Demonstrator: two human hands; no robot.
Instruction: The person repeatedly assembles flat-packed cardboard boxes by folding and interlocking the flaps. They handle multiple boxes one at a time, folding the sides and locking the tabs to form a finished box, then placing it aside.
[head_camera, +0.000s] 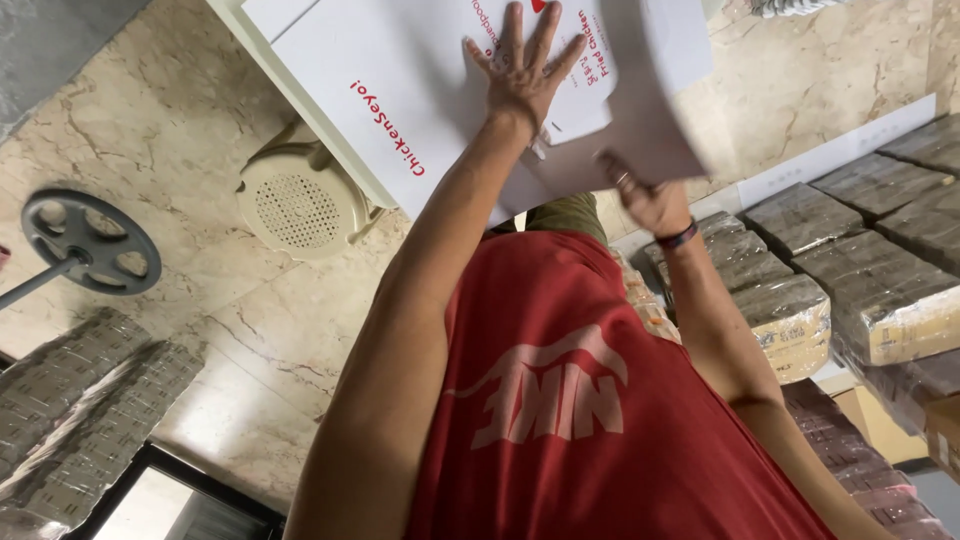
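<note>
Floor: pale marble-look tiles (215, 330) with brown veins fill the background; the view looks down the person's own red sleeveless shirt (590, 420).
Bench: one white bench (300, 70) stands at the top, and only its edge and part of its top show.
Wrapped bundles: on the right lie at least seven plastic-wrapped bundles (880, 290) of brown flat stock, packed side by side; two more grey-wrapped stacks (80, 410) sit at lower left.
Cardboard sheets: two white flat cardboard sheets with red print are in view. The larger sheet (400, 80) lies flat on the bench; the smaller sheet (650, 110) is blurred and tilted, raised off the larger one at its right side.
Stool: one cream plastic stool (300, 205) with a perforated round seat stands on the floor, partly under the bench.
Wheel: one dark spoked wheel (90, 240) on a rod lies at the left.
Left hand: the left hand (525, 75) is spread flat, fingers apart, pressing down on the larger sheet and gripping nothing.
Right hand: the right hand (645, 195), with a dark band at the wrist, is closed on the lower edge of the smaller sheet.
</note>
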